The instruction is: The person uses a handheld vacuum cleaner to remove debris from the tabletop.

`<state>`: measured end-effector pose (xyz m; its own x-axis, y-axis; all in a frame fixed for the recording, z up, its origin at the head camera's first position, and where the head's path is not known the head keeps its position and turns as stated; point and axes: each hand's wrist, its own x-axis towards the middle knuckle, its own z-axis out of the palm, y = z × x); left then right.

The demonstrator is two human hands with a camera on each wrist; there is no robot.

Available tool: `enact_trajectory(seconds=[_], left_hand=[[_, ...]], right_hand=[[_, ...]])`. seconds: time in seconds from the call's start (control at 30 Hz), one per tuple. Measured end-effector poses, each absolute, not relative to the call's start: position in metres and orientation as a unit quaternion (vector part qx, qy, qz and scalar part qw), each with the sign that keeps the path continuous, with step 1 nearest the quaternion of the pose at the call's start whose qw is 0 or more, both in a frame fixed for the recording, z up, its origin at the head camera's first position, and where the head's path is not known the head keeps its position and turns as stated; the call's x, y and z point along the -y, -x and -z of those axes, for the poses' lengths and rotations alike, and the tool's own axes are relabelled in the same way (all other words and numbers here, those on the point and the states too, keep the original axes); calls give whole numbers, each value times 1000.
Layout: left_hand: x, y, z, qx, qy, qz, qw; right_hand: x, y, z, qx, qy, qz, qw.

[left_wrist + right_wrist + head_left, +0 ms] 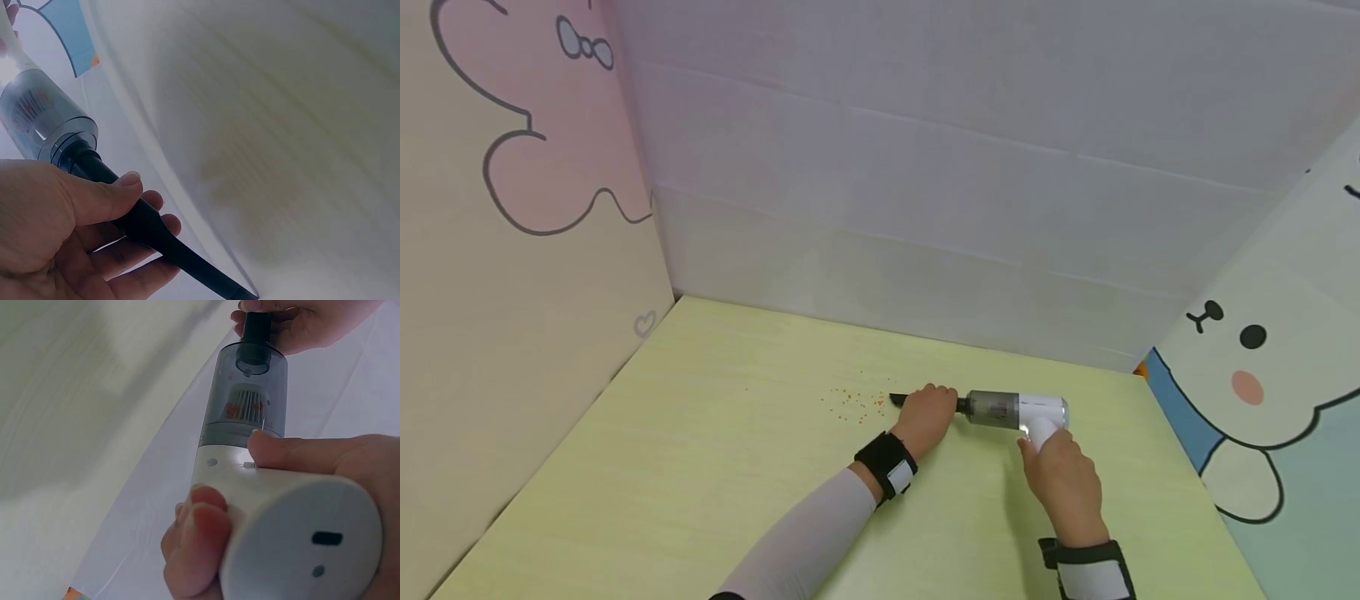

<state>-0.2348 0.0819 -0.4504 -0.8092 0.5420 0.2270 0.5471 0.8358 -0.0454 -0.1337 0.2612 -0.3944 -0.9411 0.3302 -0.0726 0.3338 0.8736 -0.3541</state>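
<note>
A white handheld vacuum cleaner [1042,410] with a clear grey dust cup [249,394] is held just over the table [715,467]. My right hand [1066,483] grips its white handle, the thumb lying along the body in the right wrist view. With thumb and fingers my left hand [81,231] holds the black crevice nozzle [150,228] at the front. The nozzle's tip points left, beside scattered orange crumbs [850,404]. Inside the dust cup, a pleated filter and a few reddish bits show through.
A pale wall [925,208] stands behind the table. Cartoon-printed panels flank it: a pink figure on the left panel [550,292] and a white animal face on the right panel [1285,375]. One crumb lies apart, farther left.
</note>
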Motion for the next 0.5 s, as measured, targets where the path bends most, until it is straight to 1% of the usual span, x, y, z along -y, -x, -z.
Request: enact_trajectory(seconds=[0.5], left_hand=[[-81, 231, 452, 951, 285, 6, 120]], right_hand=[[-260, 129, 394, -968, -167, 188, 1]])
